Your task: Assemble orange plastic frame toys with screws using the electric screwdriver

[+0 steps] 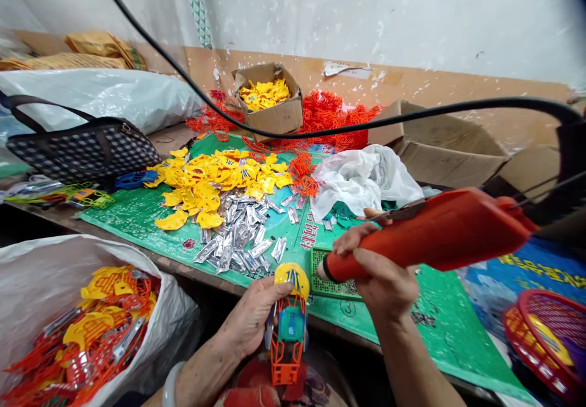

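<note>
My left hand [254, 309] is closed around a toy car body [293, 355] with an orange frame and a teal middle. Its thumb presses on a yellow plastic piece [292, 276] at the car's far end. In my right hand [387, 285] is a red electric screwdriver [430, 230], its tip end pointing left over a green tray [314, 273]. Small dark pieces, probably screws, lie in that tray, partly hidden by the hand. Beyond the hands are a pile of yellow plastic pieces [206, 178] and a heap of silver strips [240, 233].
A white sack [174, 297] of orange, yellow and silver parts stands at left. Behind are a carton [274, 117] of yellow pieces, orange frames [339, 117], a crumpled white bag [361, 175] and a checked bag [82, 151]. A black cable [320, 133] crosses overhead. A red basket [544, 334] is at right.
</note>
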`<state>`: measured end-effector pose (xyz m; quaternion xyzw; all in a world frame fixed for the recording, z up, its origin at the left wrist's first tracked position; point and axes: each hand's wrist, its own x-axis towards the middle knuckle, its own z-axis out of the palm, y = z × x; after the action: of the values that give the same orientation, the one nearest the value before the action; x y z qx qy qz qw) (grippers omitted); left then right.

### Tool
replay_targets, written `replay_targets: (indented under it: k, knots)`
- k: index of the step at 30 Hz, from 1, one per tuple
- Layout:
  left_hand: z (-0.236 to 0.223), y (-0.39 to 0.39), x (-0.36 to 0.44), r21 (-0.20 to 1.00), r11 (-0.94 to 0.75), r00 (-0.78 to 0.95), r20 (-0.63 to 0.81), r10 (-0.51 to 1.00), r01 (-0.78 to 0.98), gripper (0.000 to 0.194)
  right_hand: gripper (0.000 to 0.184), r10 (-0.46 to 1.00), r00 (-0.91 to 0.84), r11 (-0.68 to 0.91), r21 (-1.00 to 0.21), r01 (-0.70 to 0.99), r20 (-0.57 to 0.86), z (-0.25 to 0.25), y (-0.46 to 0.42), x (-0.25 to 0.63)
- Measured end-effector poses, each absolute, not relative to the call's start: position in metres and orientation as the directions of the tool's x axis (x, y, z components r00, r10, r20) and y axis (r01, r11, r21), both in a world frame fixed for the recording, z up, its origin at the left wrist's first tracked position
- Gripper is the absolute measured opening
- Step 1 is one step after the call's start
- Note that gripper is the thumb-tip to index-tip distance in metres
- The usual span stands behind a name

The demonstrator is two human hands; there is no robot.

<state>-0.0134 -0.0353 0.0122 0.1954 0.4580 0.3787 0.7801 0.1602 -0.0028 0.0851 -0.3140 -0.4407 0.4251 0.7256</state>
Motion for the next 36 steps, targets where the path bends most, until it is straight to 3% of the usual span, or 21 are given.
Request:
replay_targets:
  k: [3,9,19,26,36]
  knots:
    - [0.018,-0.038,-0.018,0.679,0.647,0.384,-0.527,0.758,-0.346,0.027,0.044,0.836,0.392,0.504,-0.820,-0.272,0.383,0.086,0.016,0.167]
    - [0.018,-0.043,-0.021,0.708,0.643,0.468,-0.480,0.742,-0.292,0.030,0.017,0.808,0.444,0.507,-0.841,-0.190,0.387,0.059,0.042,0.173]
    - [0.016,-0.052,-0.023,0.774,0.592,0.476,-0.443,0.759,-0.223,0.029,0.028,0.798,0.478,0.493,-0.854,-0.167,0.368,0.043,0.045,0.166]
    - [0.025,-0.056,-0.025,0.805,0.551,0.498,-0.393,0.773,-0.221,0.032,0.021,0.789,0.488,0.490,-0.861,-0.135,0.373,0.043,0.047,0.167]
    - [0.020,-0.055,-0.020,0.664,0.637,0.405,-0.497,0.767,-0.391,0.035,0.020,0.793,0.490,0.483,-0.864,-0.145,0.361,0.042,0.046,0.170]
